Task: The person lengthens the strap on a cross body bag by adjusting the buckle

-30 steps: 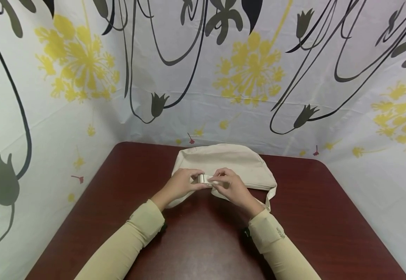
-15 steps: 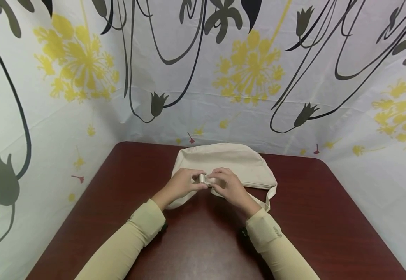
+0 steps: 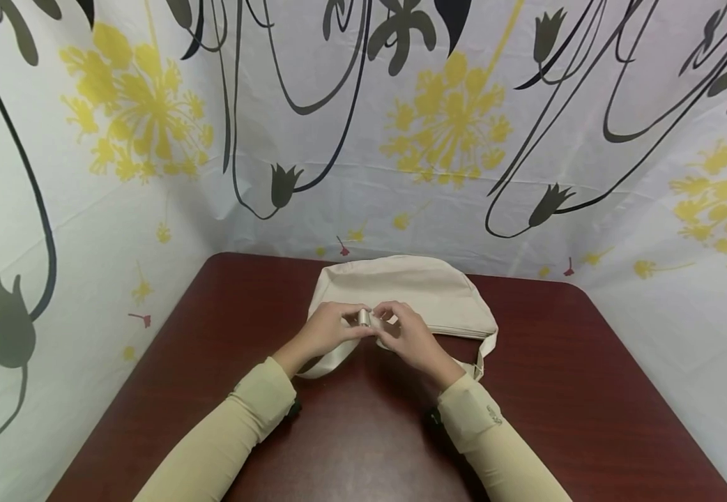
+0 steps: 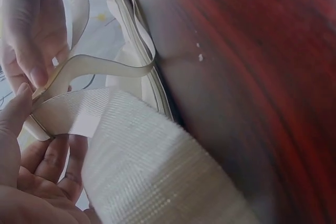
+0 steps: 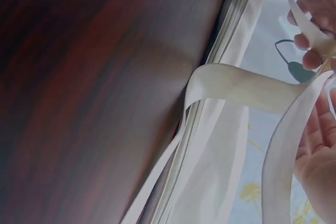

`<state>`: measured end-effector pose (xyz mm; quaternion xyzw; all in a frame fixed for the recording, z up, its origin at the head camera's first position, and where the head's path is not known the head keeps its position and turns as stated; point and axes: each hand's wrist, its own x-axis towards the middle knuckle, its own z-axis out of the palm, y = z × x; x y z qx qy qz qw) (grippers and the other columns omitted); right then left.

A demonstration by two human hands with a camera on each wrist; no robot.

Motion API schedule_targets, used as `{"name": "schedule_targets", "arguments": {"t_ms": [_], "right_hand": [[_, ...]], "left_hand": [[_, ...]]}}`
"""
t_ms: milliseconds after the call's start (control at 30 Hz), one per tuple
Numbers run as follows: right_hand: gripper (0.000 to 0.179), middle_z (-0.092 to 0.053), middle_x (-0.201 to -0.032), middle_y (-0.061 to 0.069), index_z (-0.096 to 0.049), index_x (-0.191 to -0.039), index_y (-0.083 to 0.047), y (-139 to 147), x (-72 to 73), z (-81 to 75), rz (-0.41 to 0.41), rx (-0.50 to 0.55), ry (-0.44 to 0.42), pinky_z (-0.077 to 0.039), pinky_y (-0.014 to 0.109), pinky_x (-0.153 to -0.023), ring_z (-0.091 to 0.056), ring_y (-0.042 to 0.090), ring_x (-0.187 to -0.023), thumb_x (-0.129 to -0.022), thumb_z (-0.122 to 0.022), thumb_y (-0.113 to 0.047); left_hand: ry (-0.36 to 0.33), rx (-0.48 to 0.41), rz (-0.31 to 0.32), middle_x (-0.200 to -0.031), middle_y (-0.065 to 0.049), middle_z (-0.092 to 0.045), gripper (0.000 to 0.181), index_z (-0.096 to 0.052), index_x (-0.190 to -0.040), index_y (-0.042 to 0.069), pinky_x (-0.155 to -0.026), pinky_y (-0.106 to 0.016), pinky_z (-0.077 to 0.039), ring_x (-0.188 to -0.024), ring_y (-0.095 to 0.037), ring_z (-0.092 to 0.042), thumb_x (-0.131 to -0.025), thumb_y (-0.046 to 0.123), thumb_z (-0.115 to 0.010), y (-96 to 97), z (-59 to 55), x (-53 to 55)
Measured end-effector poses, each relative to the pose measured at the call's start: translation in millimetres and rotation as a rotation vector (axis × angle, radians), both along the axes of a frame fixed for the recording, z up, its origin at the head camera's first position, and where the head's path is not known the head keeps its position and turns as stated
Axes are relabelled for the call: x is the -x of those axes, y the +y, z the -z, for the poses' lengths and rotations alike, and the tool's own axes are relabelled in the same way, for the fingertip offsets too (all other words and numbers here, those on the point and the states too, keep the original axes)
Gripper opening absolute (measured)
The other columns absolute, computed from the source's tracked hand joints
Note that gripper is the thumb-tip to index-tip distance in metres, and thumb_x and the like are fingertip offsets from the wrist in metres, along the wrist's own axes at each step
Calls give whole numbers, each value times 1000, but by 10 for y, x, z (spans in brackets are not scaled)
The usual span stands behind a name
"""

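Observation:
A cream fabric shoulder bag (image 3: 407, 286) lies on the table, its zipper edge facing me. Just in front of it, my left hand (image 3: 325, 331) holds a looped part of the bag's strap (image 4: 152, 161) between thumb and fingers. A thin metal strap slider (image 4: 43, 127) shows beside my left thumb in the left wrist view. My right hand (image 3: 410, 338) pinches the strap close to that slider, fingers curled and thumb tip at the webbing. The right wrist view shows the strap (image 5: 283, 156) hanging past my right hand; the exact grip there is partly hidden.
The dark red-brown table (image 3: 363, 439) extends around the bag on both sides. A patterned white cloth wall (image 3: 350, 181) encloses its back and sides. The strap's slack (image 3: 328, 362) droops at the bag's left front, and its end (image 3: 485, 345) at the right.
My right fingers have bent into a rounder curl and shifted slightly at the strap. The loop in my left hand has turned a little; the bag has stayed in place.

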<state>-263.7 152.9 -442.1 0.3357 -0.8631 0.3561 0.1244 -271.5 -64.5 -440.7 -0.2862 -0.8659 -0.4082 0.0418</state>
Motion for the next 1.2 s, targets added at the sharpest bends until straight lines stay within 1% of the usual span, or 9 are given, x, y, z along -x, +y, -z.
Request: {"name": "schedule_targets", "arguments": {"t_ms": [200,400,500,567,733,867,967,1100,1200], "right_hand": [[45,-61,-114,15,-56,-123,3,32,18,51,-47,-50,44,-50,48,-85,-58,30,-101,-85,-80,1],[41,-60,-113,14,-58,-118,1,90,21,60,-14,-53,-4,-51,49,-87,-57,30,-101,-84,-81,0],[40,-59,-109,13,-59,-118,0,106,2,46,10,-85,-24,-51,46,-85,-58,29,-99,-85,-82,-4],[42,-60,-107,11,-59,-119,-1,104,-19,40,46,-118,-26,-50,44,-84,-59,28,-97,-84,-83,-7],[42,-60,-105,8,-58,-114,-3,82,-33,62,140,-171,-8,-44,46,-82,-61,26,-95,-83,-85,-11],[39,-58,-104,10,-57,-111,-2,74,-19,75,133,-142,-2,-49,45,-86,-61,27,-96,-83,-84,-5],[36,-58,-103,11,-59,-109,0,76,-17,67,112,-111,-7,-53,42,-84,-60,26,-95,-83,-83,-2],[33,-59,-101,9,-62,-108,0,82,-35,28,102,-77,-37,-53,41,-81,-59,24,-93,-83,-83,-2],[32,-59,-100,8,-63,-108,-1,81,-45,3,98,-64,-52,-53,40,-80,-59,23,-92,-84,-82,-1]], "left_hand": [[-35,-26,-21,-97,12,-74,39,-74,-124,22,-70,-27,-49,-90,-8,-65,-89,40,-78,-14,6,-2],[-57,-34,-36,-96,7,-75,49,-71,-129,14,-71,-29,-49,-95,-15,-67,-88,40,-79,-34,-1,-4],[-73,-45,-39,-93,7,-74,49,-72,-128,14,-71,-29,-50,-95,-15,-67,-88,40,-80,-47,-5,0],[-84,-54,-40,-91,9,-73,47,-73,-127,15,-71,-29,-49,-94,-14,-66,-88,40,-80,-56,-7,-1],[-94,-51,-38,-89,10,-72,46,-73,-128,16,-69,-29,-49,-93,-13,-65,-89,42,-78,-69,-6,5],[-81,-49,-39,-88,8,-72,46,-73,-127,15,-70,-30,-49,-93,-14,-66,-90,41,-78,-81,3,19],[-88,-51,-41,-89,6,-72,46,-73,-127,14,-73,-30,-50,-94,-16,-66,-89,40,-79,-87,8,21],[-108,-55,-46,-91,4,-73,46,-72,-128,14,-74,-32,-50,-96,-19,-66,-88,37,-80,-90,7,18],[-104,-59,-48,-91,4,-73,44,-73,-126,15,-74,-32,-50,-95,-20,-67,-88,36,-81,-91,8,19]]}}
